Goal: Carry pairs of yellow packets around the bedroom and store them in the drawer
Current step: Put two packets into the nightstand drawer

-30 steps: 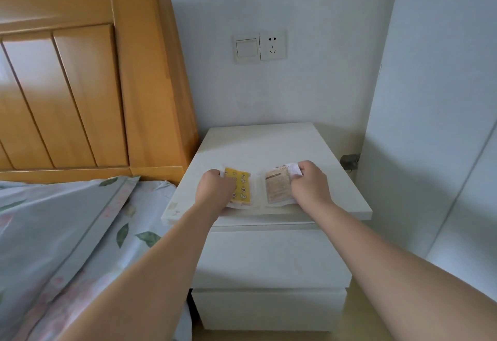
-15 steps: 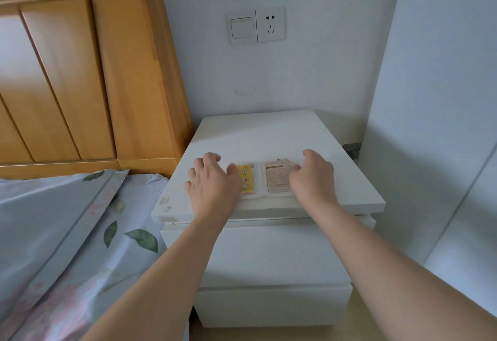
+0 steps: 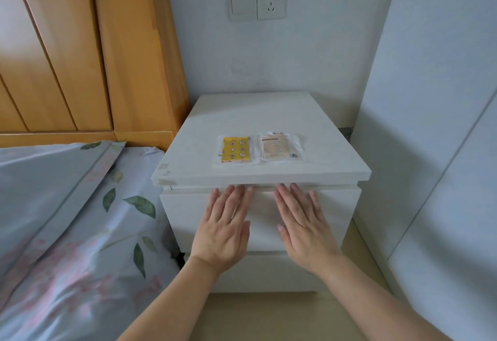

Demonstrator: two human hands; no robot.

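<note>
Two flat packets lie side by side near the front edge of the white nightstand top (image 3: 258, 115). The left packet (image 3: 236, 149) is yellow with small printed figures. The right packet (image 3: 279, 147) shows its pale printed side. Below them, my left hand (image 3: 226, 227) and my right hand (image 3: 304, 225) are spread flat with straight fingers in front of the upper drawer front (image 3: 336, 206), fingertips near its top edge. The drawer is closed. Neither hand holds anything.
A wooden headboard (image 3: 80, 50) and a bed with a leaf-patterned cover (image 3: 67, 219) sit to the left. A white wardrobe panel (image 3: 435, 125) stands close on the right. A lower drawer (image 3: 258, 273) sits beneath. A switch and socket (image 3: 256, 2) are on the wall.
Both hands let go of the packets on the nightstand top and dropped down to the front of the upper drawer. The camera has moved closer.
</note>
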